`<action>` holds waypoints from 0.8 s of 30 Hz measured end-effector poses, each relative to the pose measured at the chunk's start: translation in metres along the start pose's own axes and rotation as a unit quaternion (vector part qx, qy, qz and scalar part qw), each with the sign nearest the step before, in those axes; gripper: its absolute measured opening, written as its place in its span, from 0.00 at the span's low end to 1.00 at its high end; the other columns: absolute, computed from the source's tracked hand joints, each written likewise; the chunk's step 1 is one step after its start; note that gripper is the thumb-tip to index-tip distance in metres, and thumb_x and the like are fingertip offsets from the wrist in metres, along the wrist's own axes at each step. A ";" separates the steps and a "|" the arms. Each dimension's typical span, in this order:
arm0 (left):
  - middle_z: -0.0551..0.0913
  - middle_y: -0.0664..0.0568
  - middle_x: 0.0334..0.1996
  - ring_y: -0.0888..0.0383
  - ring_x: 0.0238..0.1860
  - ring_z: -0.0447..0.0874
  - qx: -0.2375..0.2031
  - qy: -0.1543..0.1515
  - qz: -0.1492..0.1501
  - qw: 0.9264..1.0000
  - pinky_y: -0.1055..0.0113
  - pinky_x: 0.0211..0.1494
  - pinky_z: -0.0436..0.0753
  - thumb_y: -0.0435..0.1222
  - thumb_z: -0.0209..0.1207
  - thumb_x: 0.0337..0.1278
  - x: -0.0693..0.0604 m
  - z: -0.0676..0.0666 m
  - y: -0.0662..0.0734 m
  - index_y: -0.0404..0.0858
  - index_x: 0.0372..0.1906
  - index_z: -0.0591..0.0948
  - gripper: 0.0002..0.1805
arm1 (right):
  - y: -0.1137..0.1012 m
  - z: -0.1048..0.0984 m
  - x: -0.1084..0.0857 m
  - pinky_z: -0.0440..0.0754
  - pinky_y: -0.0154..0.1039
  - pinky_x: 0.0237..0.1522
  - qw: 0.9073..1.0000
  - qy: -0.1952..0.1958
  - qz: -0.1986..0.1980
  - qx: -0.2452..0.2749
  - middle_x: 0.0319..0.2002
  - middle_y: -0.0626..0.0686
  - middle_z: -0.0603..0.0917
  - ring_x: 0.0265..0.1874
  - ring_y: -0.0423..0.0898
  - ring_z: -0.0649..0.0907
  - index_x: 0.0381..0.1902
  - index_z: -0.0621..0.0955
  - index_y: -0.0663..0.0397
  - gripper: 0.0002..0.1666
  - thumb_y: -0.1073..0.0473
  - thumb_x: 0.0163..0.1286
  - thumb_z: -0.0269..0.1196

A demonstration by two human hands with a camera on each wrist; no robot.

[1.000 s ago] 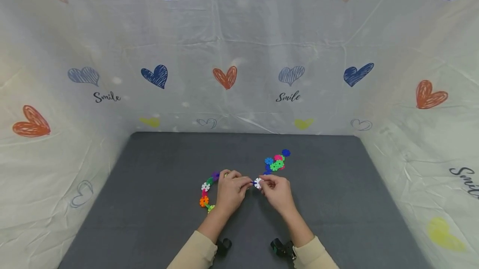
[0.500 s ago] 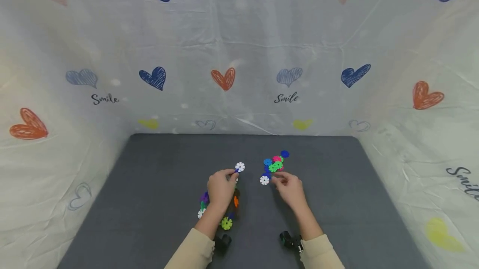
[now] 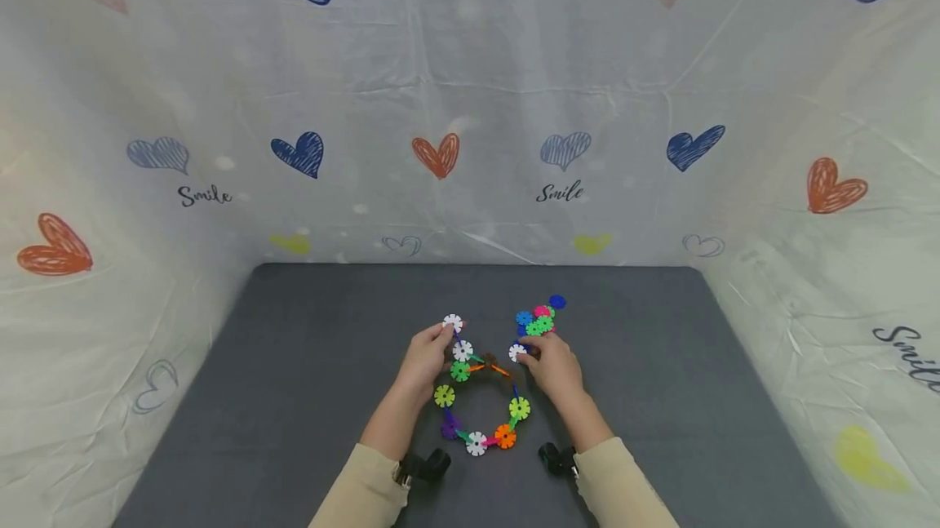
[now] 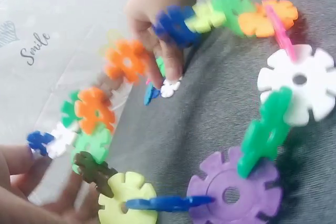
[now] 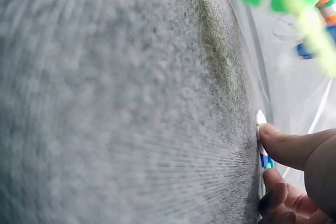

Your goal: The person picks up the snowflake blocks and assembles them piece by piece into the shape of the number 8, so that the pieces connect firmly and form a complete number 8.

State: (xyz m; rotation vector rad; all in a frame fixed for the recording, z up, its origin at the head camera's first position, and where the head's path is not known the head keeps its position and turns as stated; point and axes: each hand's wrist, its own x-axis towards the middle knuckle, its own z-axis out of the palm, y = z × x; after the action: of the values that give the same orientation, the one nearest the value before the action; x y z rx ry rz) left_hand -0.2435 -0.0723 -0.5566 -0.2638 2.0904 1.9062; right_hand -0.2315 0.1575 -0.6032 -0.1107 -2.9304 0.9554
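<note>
Notched plastic snowflake discs in many colours are linked edge to edge into a ring with a short tail. My left hand (image 3: 424, 358) pinches the tail near its white end disc (image 3: 452, 322). From there the ring hangs toward me, a purple disc (image 4: 233, 190) and a white disc (image 4: 296, 80) large in the left wrist view. My right hand (image 3: 552, 363) has thumb and finger on opposite sides of a loose white disc (image 3: 517, 352) at the table. The thumb (image 5: 281, 142) touches that disc's edge. Part of the disc is hidden by the fingers.
A small pile of loose discs (image 3: 542, 324), blue, green and pink, lies just beyond my right hand, with a dark blue disc (image 3: 557, 301) at its far end. The dark grey table (image 3: 330, 332) meets a white curtain (image 3: 477, 87) printed with hearts.
My hands came apart, the left carrying the linked chain leftward. The ring then swung into view between my arms. My right hand moved to the loose white disc by the pile.
</note>
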 end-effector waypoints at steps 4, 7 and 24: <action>0.86 0.48 0.51 0.53 0.53 0.78 -0.018 -0.013 0.013 1.000 0.58 0.50 0.78 0.51 0.50 0.77 -0.002 -0.001 0.001 0.38 0.62 0.79 0.24 | 0.002 0.001 0.001 0.78 0.43 0.33 0.999 -0.001 0.011 0.030 0.35 0.49 0.82 0.31 0.44 0.79 0.40 0.88 0.49 0.12 0.55 0.59 0.76; 0.89 0.50 0.48 0.54 0.48 0.79 -0.011 0.002 0.034 0.999 0.61 0.48 0.77 0.52 0.53 0.74 -0.005 -0.003 0.007 0.40 0.55 0.82 0.21 | 0.004 -0.001 0.000 0.78 0.40 0.32 0.994 -0.004 0.026 0.110 0.32 0.49 0.84 0.27 0.43 0.80 0.34 0.84 0.53 0.10 0.56 0.61 0.75; 0.83 0.51 0.31 0.56 0.27 0.75 0.210 -0.056 0.182 0.959 0.62 0.32 0.75 0.46 0.53 0.77 -0.025 0.005 0.038 0.46 0.39 0.85 0.13 | -0.049 -0.036 -0.014 0.85 0.30 0.32 0.912 0.130 -0.258 0.291 0.30 0.52 0.90 0.27 0.46 0.89 0.35 0.89 0.52 0.06 0.66 0.60 0.73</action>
State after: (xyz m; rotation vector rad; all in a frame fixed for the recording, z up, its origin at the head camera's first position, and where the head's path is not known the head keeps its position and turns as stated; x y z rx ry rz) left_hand -0.2320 -0.0649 -0.5123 0.3362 2.5244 1.5393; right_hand -0.2173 0.1378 -0.5450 0.4941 -2.1380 1.4963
